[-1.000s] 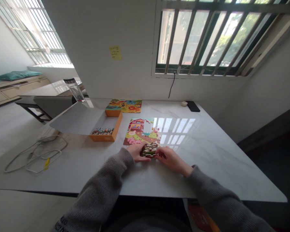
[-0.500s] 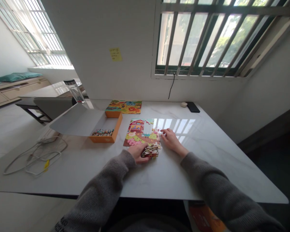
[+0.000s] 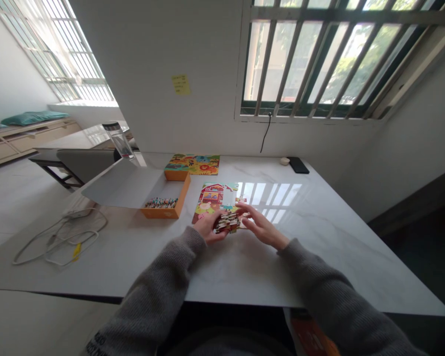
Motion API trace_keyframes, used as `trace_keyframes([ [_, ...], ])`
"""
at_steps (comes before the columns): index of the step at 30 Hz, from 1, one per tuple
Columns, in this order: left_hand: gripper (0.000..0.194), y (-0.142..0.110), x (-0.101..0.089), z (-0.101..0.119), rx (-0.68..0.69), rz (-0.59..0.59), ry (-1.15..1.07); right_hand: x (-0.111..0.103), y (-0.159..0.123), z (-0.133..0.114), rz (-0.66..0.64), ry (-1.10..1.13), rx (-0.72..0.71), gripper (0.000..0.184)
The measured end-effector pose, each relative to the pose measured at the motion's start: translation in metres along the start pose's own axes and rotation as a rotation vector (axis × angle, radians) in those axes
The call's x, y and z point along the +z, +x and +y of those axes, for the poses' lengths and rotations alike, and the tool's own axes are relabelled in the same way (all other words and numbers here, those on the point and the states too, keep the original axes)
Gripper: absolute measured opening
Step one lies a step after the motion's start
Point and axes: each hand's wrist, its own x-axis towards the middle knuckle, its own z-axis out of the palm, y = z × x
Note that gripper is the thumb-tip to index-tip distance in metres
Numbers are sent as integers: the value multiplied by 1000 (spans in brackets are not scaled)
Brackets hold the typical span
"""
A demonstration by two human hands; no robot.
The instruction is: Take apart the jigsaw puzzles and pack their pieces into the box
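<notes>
My left hand (image 3: 209, 228) is closed around a thick stack of jigsaw puzzle pieces (image 3: 227, 222), edges facing up. Just right of the stack hovers my right hand (image 3: 258, 225), fingers apart, with nothing visible in it. Beneath and beyond both hands lies a partly assembled farm jigsaw puzzle (image 3: 212, 197), with a red barn and a pale gap on its right side. My hands and the stack cover its lower part.
Left of the puzzle stands an orange box (image 3: 160, 212) with more pieces packed upright along its near side. A colourful animal picture (image 3: 196, 164) lies behind it. A white cable (image 3: 55, 242) is coiled at left; a black phone (image 3: 298, 165) lies at the back right.
My right hand went from the stack to the puzzle's right edge, then came back toward the stack. My left hand still holds the stack, now slightly higher over the puzzle's near edge.
</notes>
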Motion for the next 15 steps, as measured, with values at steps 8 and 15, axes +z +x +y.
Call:
trace_keyframes([
  [8,40,2,10,-1,21,-72,115,11,-6,-1,-103,-77,-42,54],
  [15,58,-6,-18,-22,-3,1,141,11,-7,3,-105,-81,70,41],
])
